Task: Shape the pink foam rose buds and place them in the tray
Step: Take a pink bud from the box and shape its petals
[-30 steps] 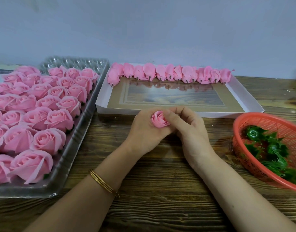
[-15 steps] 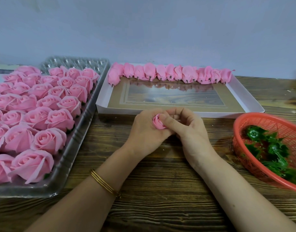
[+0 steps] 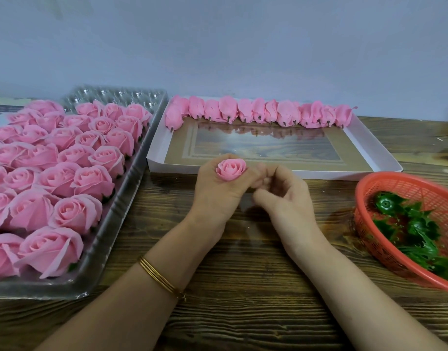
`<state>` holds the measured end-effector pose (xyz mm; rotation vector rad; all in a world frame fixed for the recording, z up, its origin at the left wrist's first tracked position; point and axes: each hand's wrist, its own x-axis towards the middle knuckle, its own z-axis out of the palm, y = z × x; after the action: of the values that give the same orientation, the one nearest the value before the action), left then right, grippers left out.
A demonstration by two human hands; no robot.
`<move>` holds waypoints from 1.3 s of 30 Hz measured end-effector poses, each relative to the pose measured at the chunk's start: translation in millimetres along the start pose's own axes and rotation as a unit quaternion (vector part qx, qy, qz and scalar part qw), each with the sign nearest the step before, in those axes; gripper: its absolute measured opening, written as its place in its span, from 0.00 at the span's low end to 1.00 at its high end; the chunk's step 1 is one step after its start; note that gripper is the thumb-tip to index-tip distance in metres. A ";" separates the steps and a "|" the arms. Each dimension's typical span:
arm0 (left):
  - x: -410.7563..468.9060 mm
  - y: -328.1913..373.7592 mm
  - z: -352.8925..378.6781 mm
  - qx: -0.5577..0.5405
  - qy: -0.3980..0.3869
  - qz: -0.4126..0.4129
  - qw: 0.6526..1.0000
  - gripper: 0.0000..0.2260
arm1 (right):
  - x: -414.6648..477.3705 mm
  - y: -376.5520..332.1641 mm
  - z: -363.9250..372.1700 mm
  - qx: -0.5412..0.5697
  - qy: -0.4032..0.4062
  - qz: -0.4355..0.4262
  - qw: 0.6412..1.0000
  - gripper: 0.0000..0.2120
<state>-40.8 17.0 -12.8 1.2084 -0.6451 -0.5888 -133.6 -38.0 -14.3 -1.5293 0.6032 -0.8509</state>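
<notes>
Wooden table (image 3: 243,312): left hand (image 3: 215,196) grips rose bud (image 3: 230,169).

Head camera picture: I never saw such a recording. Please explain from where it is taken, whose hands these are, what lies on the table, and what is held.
No machine here: a person works with bare hands, and the camera sits on that person's head, looking down. The left hand holds a pink rose bud; the right hand is curled beside it, blurred. On the wooden table lie a clear tray of shaped roses, a white box with unshaped buds, and a red basket of green leaves.
</notes>
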 end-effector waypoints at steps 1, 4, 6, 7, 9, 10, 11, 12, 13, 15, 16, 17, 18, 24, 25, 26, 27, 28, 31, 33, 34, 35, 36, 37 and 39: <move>-0.5 0.0 1.1 -0.012 0.001 -0.010 1.000 0.13 | -0.6 1.6 1.2 -0.024 -0.017 -0.006 1.000 0.12; -2.2 0.6 4.0 -0.050 0.008 -0.036 0.998 0.11 | -2.2 6.6 3.3 -0.120 -0.038 -0.044 0.991 0.15; -4.1 2.8 6.3 -0.069 0.012 -0.052 0.996 0.07 | -3.4 8.4 3.8 -0.144 -0.021 -0.062 0.987 0.14; -5.2 3.5 7.4 -0.074 0.011 -0.057 0.996 0.06 | -3.8 9.1 4.0 -0.155 -0.011 -0.072 0.985 0.14; -6.9 3.5 8.9 -0.073 0.001 -0.058 0.996 0.07 | -4.6 9.9 4.7 -0.190 0.002 -0.109 0.976 0.15; -7.3 3.9 9.5 -0.067 -0.001 -0.056 0.996 0.08 | -5.5 9.4 4.9 -0.205 0.003 -0.127 0.971 0.16; -7.9 4.6 9.6 -0.063 -0.001 -0.054 0.997 0.08 | -6.5 8.7 5.0 -0.214 0.002 -0.138 0.967 0.18; -7.9 5.0 9.6 -0.063 -0.001 -0.055 0.997 0.07 | -7.2 8.5 4.9 -0.218 0.002 -0.142 0.966 0.19; -8.0 5.8 9.4 -0.062 -0.003 -0.057 0.996 0.07 | -7.5 8.6 4.5 -0.216 0.003 -0.139 0.967 0.19; -8.0 7.2 9.3 -0.063 -0.012 -0.058 0.996 0.10 | -6.6 9.4 3.9 -0.211 0.004 -0.127 0.969 0.14; -7.8 7.5 8.9 -0.063 -0.018 -0.055 0.996 0.12 | -6.3 9.5 3.8 -0.209 0.003 -0.122 0.970 0.13; -7.4 7.8 8.5 -0.063 -0.025 -0.053 0.996 0.14 | -6.0 9.6 3.5 -0.204 0.000 -0.119 0.972 0.12; -6.8 7.9 7.9 -0.062 -0.031 -0.052 0.996 0.16 | -5.4 10.0 3.3 -0.198 -0.003 -0.116 0.973 0.12; -4.3 7.6 5.9 -0.066 -0.014 -0.068 0.995 0.09 | -4.6 8.7 4.6 -0.161 0.002 -0.085 0.983 0.12; -4.2 7.2 5.6 -0.071 -0.013 -0.073 0.995 0.08 | -5.0 8.2 4.8 -0.156 0.003 -0.079 0.985 0.12; -4.2 6.6 5.5 -0.076 -0.015 -0.078 0.994 0.06 | -5.3 7.4 4.8 -0.156 0.002 -0.075 0.985 0.12; -4.1 6.5 5.4 -0.082 -0.020 -0.081 0.993 0.05 | -5.4 6.4 4.7 -0.155 -0.002 -0.069 0.985 0.12; -3.9 6.1 5.3 -0.089 -0.023 -0.084 0.992 0.03 | -5.1 5.2 4.4 -0.147 -0.009 -0.059 0.987 0.13; -2.6 5.3 4.1 -0.102 -0.032 -0.089 0.990 0.02 | -3.1 0.7 3.2 -0.047 -0.050 -0.015 0.998 0.16; -1.5 4.2 2.5 -0.105 -0.044 -0.092 0.989 0.03 | -3.0 -2.8 1.9 0.016 -0.076 0.011 0.997 0.18; -1.1 3.9 1.6 -0.104 -0.051 -0.091 0.989 0.04 | -3.3 -3.9 1.7 0.034 -0.083 0.018 0.996 0.18; -0.5 3.5 0.7 -0.102 -0.057 -0.091 0.989 0.05 | -3.7 -4.3 1.5 0.047 -0.086 0.022 0.995 0.18; 0.0 3.0 -0.2 -0.103 -0.060 -0.089 0.989 0.07 | -4.0 -4.4 1.5 0.056 -0.089 0.026 0.994 0.19; 0.5 2.4 -0.8 -0.104 -0.064 -0.086 0.989 0.08 | -4.4 -4.2 1.2 0.061 -0.091 0.029 0.994 0.19; 1.6 1.9 -2.1 -0.107 -0.078 -0.079 0.988 0.06 | -4.7 -3.9 0.4 0.070 -0.095 0.036 0.992 0.19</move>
<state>-38.0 17.8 -11.2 1.0250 -0.6031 -0.8704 -136.4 -33.6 -11.3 -1.4331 0.4469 -0.6706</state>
